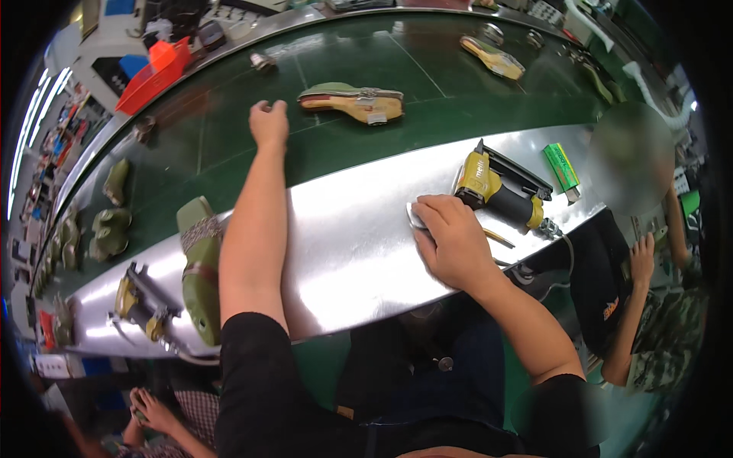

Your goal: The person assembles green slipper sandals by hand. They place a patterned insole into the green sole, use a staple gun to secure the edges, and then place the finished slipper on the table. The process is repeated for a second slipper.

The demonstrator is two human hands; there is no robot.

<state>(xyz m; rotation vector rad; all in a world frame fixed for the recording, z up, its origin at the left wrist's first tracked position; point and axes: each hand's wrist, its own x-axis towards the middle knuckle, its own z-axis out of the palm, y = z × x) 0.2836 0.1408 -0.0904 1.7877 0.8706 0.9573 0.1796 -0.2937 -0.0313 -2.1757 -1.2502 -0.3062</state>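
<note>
Head view: left hand (269,122) stretched over the green belt bench (366,145), fingers curled, empty, short of the tan-and-green shoe last on a wooden form (353,102); not picked up yet. Right hand (450,237) flat, palm down on a small grey piece (413,217) on the shiny metal bench (343,237). Count: 2 yellow-black pneumatic nail guns (500,191), 1 green lighter (562,168), 2 lasted shoes close on belt.

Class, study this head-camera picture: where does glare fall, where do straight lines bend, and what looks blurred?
Head view: glare whitens the metal shelf between the left hand and right hand; fisheye distortion bows the green conveyor belt and shelf edge into arcs; corners go black; a blurred patch covers the seated person at right; windows far left are overexposed.
</note>
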